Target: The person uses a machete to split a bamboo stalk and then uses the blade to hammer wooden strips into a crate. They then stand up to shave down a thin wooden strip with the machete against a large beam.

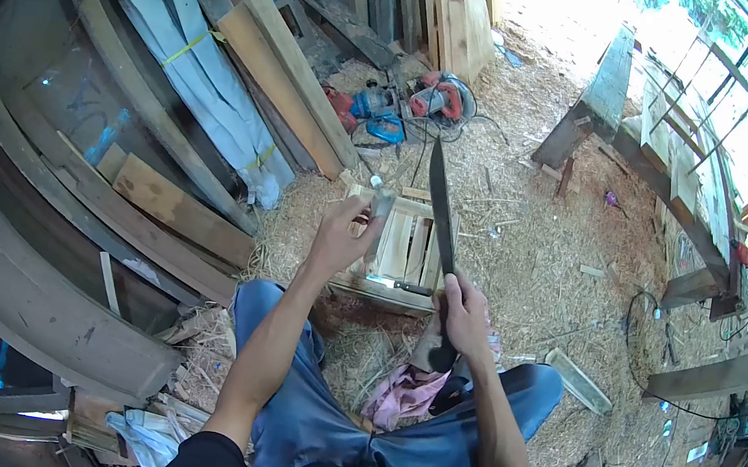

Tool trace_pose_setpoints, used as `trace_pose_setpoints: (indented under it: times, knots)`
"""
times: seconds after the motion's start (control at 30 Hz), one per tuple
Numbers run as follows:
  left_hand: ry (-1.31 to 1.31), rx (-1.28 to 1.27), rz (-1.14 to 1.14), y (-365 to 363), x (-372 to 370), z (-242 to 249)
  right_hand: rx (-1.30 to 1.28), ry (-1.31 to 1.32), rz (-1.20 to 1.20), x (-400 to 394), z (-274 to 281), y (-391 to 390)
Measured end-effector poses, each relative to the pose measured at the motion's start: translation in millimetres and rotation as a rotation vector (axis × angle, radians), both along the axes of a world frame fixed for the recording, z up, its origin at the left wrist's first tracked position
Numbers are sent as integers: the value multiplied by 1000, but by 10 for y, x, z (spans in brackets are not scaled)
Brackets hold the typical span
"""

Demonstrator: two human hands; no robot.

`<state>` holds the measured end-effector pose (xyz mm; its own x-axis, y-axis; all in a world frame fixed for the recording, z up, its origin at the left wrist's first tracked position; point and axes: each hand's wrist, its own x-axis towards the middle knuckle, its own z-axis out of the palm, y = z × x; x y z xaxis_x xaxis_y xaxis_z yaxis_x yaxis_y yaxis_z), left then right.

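Observation:
A long machete (pixel 438 206) with a dark blade points up and away from me, and my right hand (pixel 466 315) is wrapped round its handle. To its left, my left hand (pixel 345 234) grips a slim greyish piece (pixel 383 208) whose kind I cannot tell. Both hands are over the near part of a low slatted wooden crate (pixel 348 280). A small knife with a black handle (pixel 411 287) lies across the crate's near edge. Pink cloth (pixel 407 397) is bunched between my knees, below the machete's handle.
Red and blue power tools (pixel 402 107) with cords sit beyond the crate. Planks and a wrapped bundle (pixel 196 62) lean at the left. A heavy timber bench (pixel 654 140) stands at the right. Wood shavings (pixel 544 259) cover the floor.

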<state>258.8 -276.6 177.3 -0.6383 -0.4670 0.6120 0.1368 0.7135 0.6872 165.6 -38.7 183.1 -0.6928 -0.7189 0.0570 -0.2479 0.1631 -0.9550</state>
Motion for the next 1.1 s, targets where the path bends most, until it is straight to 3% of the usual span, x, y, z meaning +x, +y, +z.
trace_pose_setpoints:
  times: [0.03, 0.13, 0.23, 0.3, 0.47, 0.57, 0.83, 0.97, 1.03, 1.1]
  knots:
    - [1, 7, 2, 14, 3, 19, -59, -367, -8, 156, 225, -90]
    - [12, -21, -104, 55, 28, 92, -130, -318, 9, 398, 712, -326]
    - [9, -42, -100, 76, 47, 95, -95, -167, -5, 430, 816, -500]
    - [25, -48, -110, 72, 63, 100, -55, 98, -76, 407, 770, -607]
    - [-39, -11, -105, 17, 133, 27, -58, -253, -22, 466, 803, -658]
    - [-192, 148, -134, -23, 140, 11, -84, -329, -10, 485, 764, -688]
    - [-79, 663, -373, -87, 65, -62, -159, -367, 13, 558, 799, -765]
    - [-167, 390, -255, -103, 48, -101, -199, -422, 28, 560, 792, -757]
    - [-30, 160, -205, -42, 46, -1, -200, -396, 17, 559, 765, -759]
    - [-16, 145, -208, 16, 51, 87, -204, -390, 3, 532, 766, -743]
